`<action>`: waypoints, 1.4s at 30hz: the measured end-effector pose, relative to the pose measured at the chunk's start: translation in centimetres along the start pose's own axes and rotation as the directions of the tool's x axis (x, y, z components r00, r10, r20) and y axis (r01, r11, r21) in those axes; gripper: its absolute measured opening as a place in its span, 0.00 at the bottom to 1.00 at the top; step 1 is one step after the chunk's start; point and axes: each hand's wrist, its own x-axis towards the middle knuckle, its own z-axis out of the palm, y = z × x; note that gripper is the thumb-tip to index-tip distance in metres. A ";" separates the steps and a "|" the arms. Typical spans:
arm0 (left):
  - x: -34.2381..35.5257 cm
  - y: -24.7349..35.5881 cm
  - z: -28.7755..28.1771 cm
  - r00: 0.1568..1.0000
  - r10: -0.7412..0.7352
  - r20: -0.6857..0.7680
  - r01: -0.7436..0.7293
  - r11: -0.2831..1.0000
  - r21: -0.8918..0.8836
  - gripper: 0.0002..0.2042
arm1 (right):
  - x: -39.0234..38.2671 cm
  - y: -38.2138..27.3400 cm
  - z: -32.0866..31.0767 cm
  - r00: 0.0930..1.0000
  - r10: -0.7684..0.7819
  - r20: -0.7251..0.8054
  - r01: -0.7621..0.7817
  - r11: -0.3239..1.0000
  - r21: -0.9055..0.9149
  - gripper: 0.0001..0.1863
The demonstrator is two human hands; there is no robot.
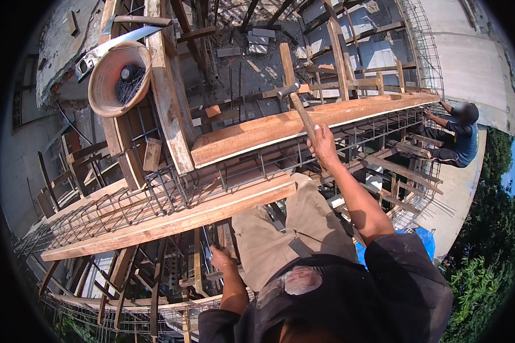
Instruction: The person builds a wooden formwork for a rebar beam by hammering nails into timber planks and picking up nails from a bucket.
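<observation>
My right hand (324, 147) is closed round the wooden handle of a hammer (304, 117), whose metal head is raised over a long timber plank (257, 136). The plank stands on edge along a cage of steel bars (263, 162). Lower down, my left hand (222, 260) is closed, below the near plank (177, 222). A thin bluish-grey bar (206, 236) rises beside its fingers; I cannot make out whether the hand grips it.
At the upper left, a clay-coloured bucket (100, 94) holding wire or nails sits on timber beams beside a handsaw (120, 40). A co-worker (460, 134) crouches at the plank's far right end. Timber props and gaps lie below; a blue sheet (424, 240) is at my right.
</observation>
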 end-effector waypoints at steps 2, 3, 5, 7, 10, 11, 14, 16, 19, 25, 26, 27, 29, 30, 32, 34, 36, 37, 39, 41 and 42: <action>2.8 -1.2 -0.6 0.999 0.047 -0.004 -0.047 0.999 -0.002 0.29 | -0.2 -0.7 0.8 0.996 -0.046 0.078 0.056 0.991 -0.122 0.16; 3.8 -2.0 -0.8 0.996 0.090 -0.006 -0.090 0.996 0.013 0.29 | -0.5 -1.1 1.3 0.995 -0.009 0.103 0.025 0.987 -0.156 0.17; 1.3 -1.6 -1.0 0.956 0.289 0.060 -0.293 0.910 0.292 0.29 | -0.7 0.8 0.1 0.989 -0.017 0.150 0.051 0.972 -0.228 0.17; 0.0 -0.4 -0.6 0.929 0.359 0.086 -0.355 0.806 0.473 0.27 | -1.6 1.4 1.3 0.968 0.008 0.251 0.069 0.952 -0.298 0.16; -1.9 0.7 1.2 0.527 0.850 -0.019 -0.634 0.408 0.657 0.19 | -3.8 2.5 4.1 0.913 0.119 0.391 -0.006 0.960 -0.278 0.16; -3.9 2.5 2.4 0.548 0.817 0.179 -0.802 0.452 0.390 0.17 | -4.6 2.9 5.2 0.886 0.152 0.437 -0.035 0.964 -0.264 0.16; -12.3 8.6 6.5 0.389 0.758 0.524 -0.847 0.518 -0.120 0.21 | -7.6 4.4 7.5 0.777 0.278 0.564 -0.173 0.957 -0.234 0.17; -16.0 11.4 8.8 0.071 0.860 0.505 -0.986 0.137 -0.095 0.25 | -9.2 3.5 8.3 0.663 0.339 0.668 -0.268 0.940 -0.211 0.15; -17.1 12.0 9.9 0.131 0.742 0.657 -0.956 0.269 -0.114 0.23 | -9.6 3.0 8.8 0.659 0.357 0.662 -0.314 0.930 -0.189 0.16; -18.7 13.1 12.4 -0.074 0.668 0.741 -0.994 -0.109 -0.001 0.13 | -8.1 4.1 7.9 0.673 0.409 0.616 -0.434 0.893 -0.120 0.15; -18.7 13.2 12.9 -0.052 0.599 0.799 -0.990 -0.136 0.038 0.10 | -8.1 4.2 7.9 0.667 0.410 0.621 -0.440 0.891 -0.116 0.15; -18.4 13.2 13.6 -0.096 0.639 0.763 -0.995 -0.090 -0.050 0.04 | -8.1 3.9 7.9 0.655 0.412 0.634 -0.442 0.889 -0.122 0.16; -17.6 13.2 14.0 -0.082 0.598 0.797 -0.996 -0.083 -0.039 0.05 | -8.0 3.2 8.1 0.654 0.429 0.623 -0.443 0.885 -0.144 0.16; -17.3 13.3 14.0 -0.070 0.555 0.829 -0.997 -0.071 -0.036 0.05 | -8.1 3.2 8.1 0.647 0.432 0.628 -0.451 0.881 -0.140 0.16; -16.2 14.4 14.7 -0.038 0.571 0.820 -0.997 -0.079 0.009 0.04 | -8.2 3.2 8.1 0.745 0.327 0.581 -0.384 0.923 -0.027 0.20; -14.0 16.7 15.4 -0.021 0.675 0.737 -0.996 -0.076 0.042 0.05 | -7.2 1.3 7.4 0.764 0.349 0.543 -0.400 0.916 -0.026 0.17; -12.2 21.3 16.4 -0.136 0.843 0.520 -0.987 -0.160 0.001 0.04 | -5.6 1.2 6.3 0.813 0.234 0.533 -0.301 0.953 0.039 0.16; -11.9 23.8 16.2 0.138 0.805 0.576 -0.990 0.112 0.080 0.08 | -5.1 0.7 5.6 0.832 0.185 0.524 -0.302 0.942 0.148 0.19; -9.0 27.7 16.1 0.360 0.752 0.552 -0.869 0.486 -0.094 0.12 | -5.2 -2.7 4.6 0.851 0.121 0.511 -0.323 0.887 0.329 0.30; -8.0 31.1 17.1 0.220 0.806 0.549 -0.956 0.289 -0.042 0.11 | -5.7 -3.6 3.4 0.819 0.073 0.569 -0.417 0.757 0.503 0.32; -7.1 32.2 17.8 0.258 0.790 0.556 -0.948 0.317 -0.012 0.11 | -6.3 -3.0 2.6 0.773 0.074 0.630 -0.516 0.651 0.557 0.31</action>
